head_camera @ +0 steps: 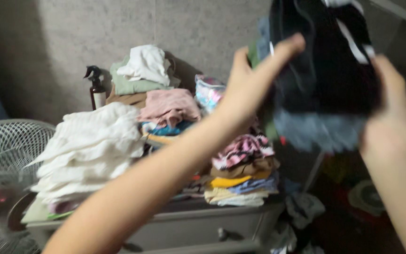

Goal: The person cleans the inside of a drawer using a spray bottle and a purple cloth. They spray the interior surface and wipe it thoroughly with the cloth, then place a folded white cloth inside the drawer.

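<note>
My left hand [252,82] and my right hand [391,117] are raised at the upper right, one on each side of a stack of folded dark clothes [325,70] with a white stripe and a blue denim piece at the bottom. Both hands press against the stack and hold it up in the air. The image is blurred there, so the finger grip is unclear.
A grey dresser [212,226] below carries piles of folded clothes: white ones [90,150] at left, pink and green ones [167,106] behind, colourful ones [243,174] at right. A spray bottle [96,89] stands at the back. A white fan [3,155] is at the left. Clothes lie on the floor at right.
</note>
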